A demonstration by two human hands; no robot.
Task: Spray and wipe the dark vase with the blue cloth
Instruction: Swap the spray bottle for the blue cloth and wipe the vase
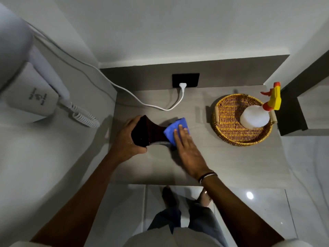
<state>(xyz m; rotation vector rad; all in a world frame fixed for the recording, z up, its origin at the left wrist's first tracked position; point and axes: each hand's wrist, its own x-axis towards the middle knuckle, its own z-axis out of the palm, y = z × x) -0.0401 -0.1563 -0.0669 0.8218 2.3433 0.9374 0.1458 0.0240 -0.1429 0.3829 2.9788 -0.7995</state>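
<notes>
The dark vase (149, 131) lay tipped sideways over the desk (204, 157), left of the wicker basket (229, 129), its wide end grasped by the left hand (127, 141), while the right hand's (188, 150) flattened fingers (180, 130) pressed the blue cloth (173, 129) against its other end.

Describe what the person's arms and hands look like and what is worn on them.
Both forearms are bare, no gloves. The right hand has thin bands, dark and light, around its wrist. The left hand wears nothing visible. Pale sleeve edges show at the bottom corners.
</notes>
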